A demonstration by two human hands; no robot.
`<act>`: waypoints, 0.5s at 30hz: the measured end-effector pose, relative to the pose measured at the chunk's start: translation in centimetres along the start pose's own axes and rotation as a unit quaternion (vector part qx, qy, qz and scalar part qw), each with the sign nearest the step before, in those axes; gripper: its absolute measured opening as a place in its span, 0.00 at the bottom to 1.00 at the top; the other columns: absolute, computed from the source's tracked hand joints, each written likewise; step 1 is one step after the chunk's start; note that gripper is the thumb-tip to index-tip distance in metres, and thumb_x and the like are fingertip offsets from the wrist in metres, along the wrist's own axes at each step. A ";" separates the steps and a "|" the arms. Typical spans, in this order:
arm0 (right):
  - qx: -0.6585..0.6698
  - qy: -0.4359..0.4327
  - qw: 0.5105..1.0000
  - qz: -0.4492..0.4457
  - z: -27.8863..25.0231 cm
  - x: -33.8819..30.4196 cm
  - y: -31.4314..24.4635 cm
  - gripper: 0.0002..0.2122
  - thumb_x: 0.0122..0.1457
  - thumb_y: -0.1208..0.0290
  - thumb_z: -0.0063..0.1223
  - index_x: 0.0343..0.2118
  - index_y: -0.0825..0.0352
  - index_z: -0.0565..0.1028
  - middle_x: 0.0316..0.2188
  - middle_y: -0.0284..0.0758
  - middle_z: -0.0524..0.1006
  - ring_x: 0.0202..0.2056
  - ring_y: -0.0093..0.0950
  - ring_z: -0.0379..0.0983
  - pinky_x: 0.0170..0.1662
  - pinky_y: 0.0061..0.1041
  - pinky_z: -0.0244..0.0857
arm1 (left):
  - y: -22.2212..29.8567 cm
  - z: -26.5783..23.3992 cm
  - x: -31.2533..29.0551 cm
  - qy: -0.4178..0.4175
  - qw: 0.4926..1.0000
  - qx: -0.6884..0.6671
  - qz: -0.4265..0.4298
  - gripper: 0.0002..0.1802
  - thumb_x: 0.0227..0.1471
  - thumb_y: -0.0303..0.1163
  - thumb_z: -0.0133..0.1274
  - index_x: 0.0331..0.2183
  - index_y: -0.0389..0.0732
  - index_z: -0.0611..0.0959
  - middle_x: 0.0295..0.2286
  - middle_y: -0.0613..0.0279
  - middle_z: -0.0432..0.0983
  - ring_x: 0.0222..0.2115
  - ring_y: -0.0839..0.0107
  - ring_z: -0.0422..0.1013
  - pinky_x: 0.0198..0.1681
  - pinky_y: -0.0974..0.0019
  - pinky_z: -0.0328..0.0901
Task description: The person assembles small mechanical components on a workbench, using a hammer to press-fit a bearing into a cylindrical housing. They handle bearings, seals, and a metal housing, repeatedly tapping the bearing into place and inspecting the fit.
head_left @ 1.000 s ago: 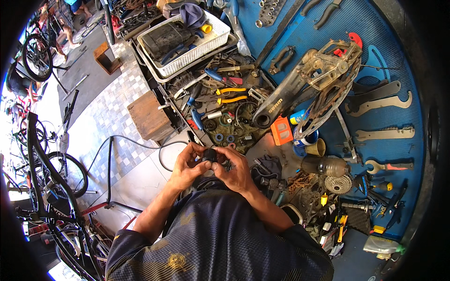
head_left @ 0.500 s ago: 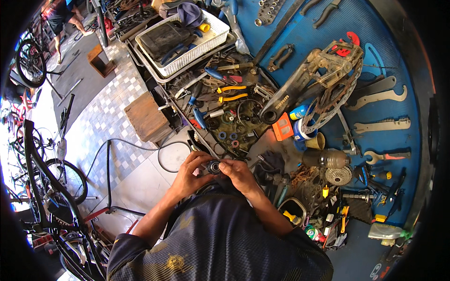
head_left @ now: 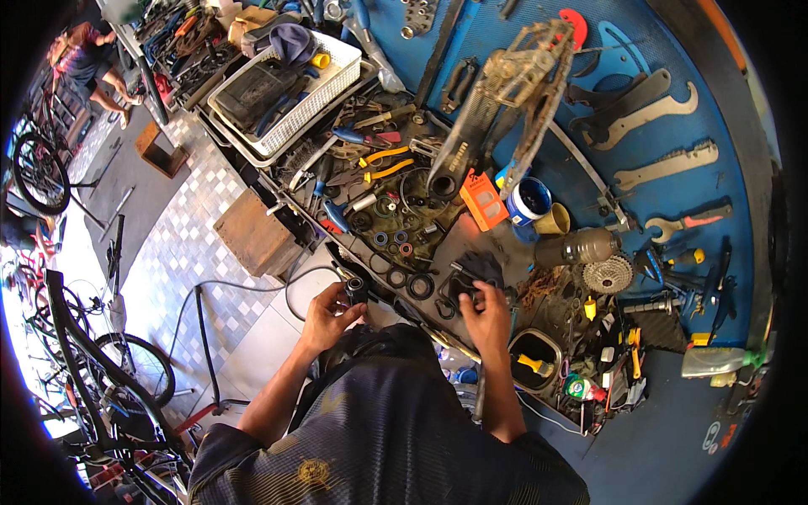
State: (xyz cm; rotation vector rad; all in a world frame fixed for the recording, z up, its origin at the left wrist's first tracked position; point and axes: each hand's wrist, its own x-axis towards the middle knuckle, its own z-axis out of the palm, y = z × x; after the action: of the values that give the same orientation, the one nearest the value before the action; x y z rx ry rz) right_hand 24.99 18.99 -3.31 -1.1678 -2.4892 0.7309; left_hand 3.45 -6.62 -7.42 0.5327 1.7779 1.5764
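Cluttered bench (head_left: pixel 471 244): left hand (head_left: pixel 324 316) pinches a small black cylinder (head_left: pixel 357 290); right hand (head_left: pixel 486 313), fingers curled, picks among black rings (head_left: pixel 418 286). Best keep that cylinder steady.

The left hand (head_left: pixel 324 316) pinches a small black cylindrical part (head_left: pixel 357 290) at its fingers (head_left: pixel 352 308). The right hand (head_left: pixel 486 316) rests on the cluttered counter (head_left: pixel 471 240), its fingers (head_left: pixel 478 290) touching a black toothed part (head_left: pixel 483 267), black rings (head_left: pixel 418 285) just left of them.
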 end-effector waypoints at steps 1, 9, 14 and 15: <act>-0.019 0.025 0.999 0.017 -0.3 -0.6 1.0 0.18 0.59 0.62 0.68 0.49 0.62 0.78 0.39 0.40 0.80 0.36 0.40 0.80 0.40 0.40 0.74 | 0.0 0.1 0.2 -0.001 1.000 -0.004 -0.012 0.23 0.56 0.33 0.71 0.49 0.32 0.82 0.26 0.69 0.75 0.27 0.81 0.71 0.30 0.72 0.67; -0.085 0.023 0.989 0.117 -0.1 -5.2 6.1 0.23 0.56 0.66 0.70 0.50 0.61 0.69 0.48 0.44 0.75 0.49 0.51 0.77 0.47 0.49 0.73 | 1.2 1.7 -0.6 -0.011 1.000 -0.002 -0.014 0.24 0.55 0.32 0.71 0.50 0.31 0.82 0.26 0.69 0.77 0.24 0.85 0.67 0.27 0.74 0.62; -0.066 0.020 0.989 0.132 1.2 -5.2 7.5 0.28 0.56 0.68 0.68 0.57 0.64 0.67 0.49 0.51 0.79 0.48 0.55 0.79 0.48 0.50 0.74 | 1.6 2.4 -4.3 0.001 0.997 0.068 -0.045 0.23 0.56 0.29 0.70 0.51 0.34 0.81 0.29 0.73 0.77 0.26 0.87 0.68 0.28 0.76 0.62; -0.064 0.014 0.989 0.136 1.3 -5.0 7.8 0.29 0.56 0.68 0.67 0.59 0.65 0.67 0.48 0.53 0.80 0.48 0.55 0.79 0.49 0.50 0.74 | 1.5 2.3 -5.3 0.002 0.998 0.060 -0.034 0.23 0.56 0.29 0.70 0.51 0.34 0.81 0.30 0.71 0.78 0.27 0.86 0.69 0.29 0.76 0.64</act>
State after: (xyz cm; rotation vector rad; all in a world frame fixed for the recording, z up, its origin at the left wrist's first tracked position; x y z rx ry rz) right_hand 32.43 18.87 -9.01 -1.5738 -2.4108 0.6216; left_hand 8.51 -8.51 -4.87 0.5215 1.8830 1.4321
